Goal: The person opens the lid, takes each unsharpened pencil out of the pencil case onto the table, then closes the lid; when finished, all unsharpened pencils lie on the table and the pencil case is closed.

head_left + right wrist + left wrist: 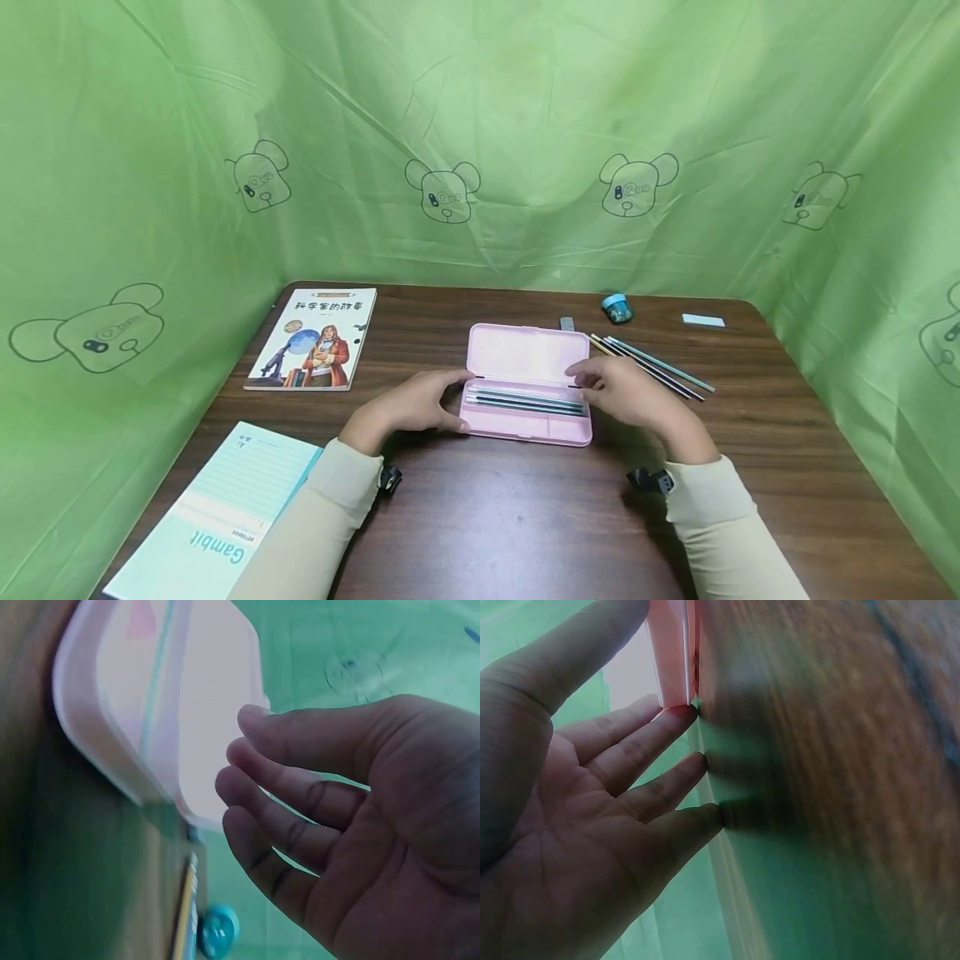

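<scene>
Looking down, the head view takes in the whole pink pencil case (504,423), lying open on the dark table (517,533) with its lid tipped back from the body and a row of pencils (528,402) inside. It alone shows the storybook (315,342) to the left of the case, the pale blue notebook (217,500) nearer the person on that side, and the small white-and-blue block (703,320) well off to the case's right rear. The left wrist view gives instead the case's end wall edge-on, with fingertips against its corner. The right wrist view shows the gap between thumb and fingers; beyond the case stand out the blue-lidded container (219,931) and part of the loose pencils (185,915), which the head view places just right of the case.

Both forearms come in from the near side of the case. The left hand (412,404) is spread, fingers nearly straight, thumb at the case's front left and fingers toward its hinge. The right hand (626,392) is relaxed and gently bent, grasping nothing, its fingertips by the case's right hinge; whether they touch it is unclear.

The case lies between the two hands, its left end touched by the left one.
</scene>
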The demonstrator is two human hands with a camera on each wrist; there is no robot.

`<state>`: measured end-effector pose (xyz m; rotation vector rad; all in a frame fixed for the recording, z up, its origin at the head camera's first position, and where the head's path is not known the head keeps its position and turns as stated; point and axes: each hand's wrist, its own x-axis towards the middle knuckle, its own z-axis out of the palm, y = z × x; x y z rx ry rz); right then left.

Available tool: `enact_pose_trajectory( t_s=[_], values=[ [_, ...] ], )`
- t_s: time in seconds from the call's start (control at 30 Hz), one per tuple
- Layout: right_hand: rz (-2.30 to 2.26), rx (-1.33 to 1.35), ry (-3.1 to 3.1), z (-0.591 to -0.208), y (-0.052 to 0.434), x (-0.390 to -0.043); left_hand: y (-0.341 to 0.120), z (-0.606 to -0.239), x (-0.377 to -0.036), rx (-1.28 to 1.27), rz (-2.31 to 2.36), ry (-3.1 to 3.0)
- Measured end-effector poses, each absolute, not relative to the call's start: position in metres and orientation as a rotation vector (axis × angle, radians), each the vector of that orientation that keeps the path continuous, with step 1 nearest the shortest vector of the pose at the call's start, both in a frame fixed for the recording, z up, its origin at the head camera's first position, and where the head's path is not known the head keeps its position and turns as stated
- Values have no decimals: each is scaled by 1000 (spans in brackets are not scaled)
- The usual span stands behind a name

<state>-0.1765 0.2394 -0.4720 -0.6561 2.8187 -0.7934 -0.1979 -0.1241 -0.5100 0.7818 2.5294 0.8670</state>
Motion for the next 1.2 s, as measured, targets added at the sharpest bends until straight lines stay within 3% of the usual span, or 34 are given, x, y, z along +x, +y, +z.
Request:
enact_pose_trajectory(
  t_s=[0.63,1.2],
  values=[
    [-617,-837,2696,-494,209,-171,-125,-510,-199,833,873,2541],
    [-639,-770,2690,-496,205,-172,-125,-510,-197,820,873,2527]
  ],
)
